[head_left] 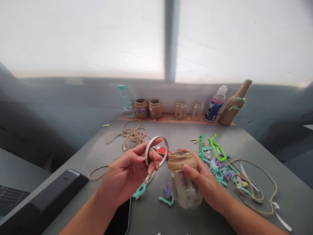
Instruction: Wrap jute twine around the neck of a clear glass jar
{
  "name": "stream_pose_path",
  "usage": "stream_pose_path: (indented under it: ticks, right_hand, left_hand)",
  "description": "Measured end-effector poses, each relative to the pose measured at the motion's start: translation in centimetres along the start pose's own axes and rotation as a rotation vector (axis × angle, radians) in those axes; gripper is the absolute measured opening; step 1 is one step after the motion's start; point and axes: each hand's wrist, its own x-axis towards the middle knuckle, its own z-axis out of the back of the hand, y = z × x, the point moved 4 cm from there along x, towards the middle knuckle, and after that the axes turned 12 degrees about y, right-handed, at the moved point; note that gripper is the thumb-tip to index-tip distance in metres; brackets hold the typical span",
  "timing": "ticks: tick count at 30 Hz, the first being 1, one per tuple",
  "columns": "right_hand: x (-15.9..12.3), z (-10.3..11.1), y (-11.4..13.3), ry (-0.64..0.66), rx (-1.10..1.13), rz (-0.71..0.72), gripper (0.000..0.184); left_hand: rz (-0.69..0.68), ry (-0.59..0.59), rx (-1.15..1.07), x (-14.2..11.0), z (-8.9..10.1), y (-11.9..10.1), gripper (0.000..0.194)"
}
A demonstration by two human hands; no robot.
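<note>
A glass jar point(185, 189), its top wrapped in twine point(182, 160), sits at lower centre in the curled right hand point(205, 178). The half-closed left hand point(129, 173) pinches a white tape ring point(147, 153). Colourful pipe cleaners point(217, 169) and loose twine point(132, 137) lie across the grey table point(151, 212).

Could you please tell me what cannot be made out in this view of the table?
Head view:
Red piece: partly hidden by the twine-wrapped jar, kind unclear.
Dark slab: covered by the left forearm, cut off by the bottom edge.
Jar's far side: hidden by the right hand.
Water bottle label: too small to read.
</note>
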Motion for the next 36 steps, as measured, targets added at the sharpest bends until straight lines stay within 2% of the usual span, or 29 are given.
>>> stream_pose_path:
  ticks: [4,7,9,11,15,17,19,22,26,29,32,36]
  right_hand:
    - [0.0,0.1,-0.2,-0.01,0.001,-0.011,0.056]
    - [0.0,0.1,0.0,-0.011,0.004,-0.013,0.057]
    - [-0.1,0.0,0.2,-0.006,0.002,-0.006,0.056]
    - [-0.1,-0.1,0.4,0.009,0.003,0.01,0.054]
    - [-0.2,-0.1,0.4,0.034,0.003,0.038,0.052]
    - [-0.3,-0.2,0.4,0.038,0.004,0.042,0.051]
    - [-0.2,-0.2,0.4,0.042,0.016,0.041,0.05]
    - [-0.1,-0.3,0.5,0.047,0.026,0.036,0.049]
    - [-0.1,-0.2,0.4,0.04,-0.008,0.039,0.05]
    - [-0.2,0.0,0.2,0.036,-0.014,0.039,0.051]
    - [-0.2,0.0,0.1,0.038,-0.012,0.036,0.051]
    - [-0.2,0.0,0.2,0.042,-0.02,0.032,0.052]
  left_hand:
    - [0.006,0.018,-0.001,0.1,-0.2,0.2,0.046]
    - [-0.037,-0.016,-0.087,0.1,0.1,0.1,0.044]
    - [-0.07,-0.088,-0.173,0.2,0.5,0.0,0.04]
    - [-0.096,-0.211,-0.225,0.3,1.2,0.0,0.035]
    - [-0.142,-0.445,-0.188,0.5,2.3,0.1,0.035]
    - [-0.157,-0.485,-0.143,0.5,2.5,0.1,0.034]
    - [-0.144,-0.45,-0.116,0.4,2.3,0.2,0.033]
    - [-0.093,-0.305,-0.056,0.3,1.6,0.3,0.027]
    - [-0.062,-0.209,0.058,0.2,1.1,0.4,0.047]
    - [-0.075,-0.203,0.073,0.4,1.0,0.6,0.037]
    - [-0.101,-0.247,0.091,0.5,1.1,0.7,0.021]
    - [-0.092,-0.267,0.115,0.5,1.0,0.7,0.026]
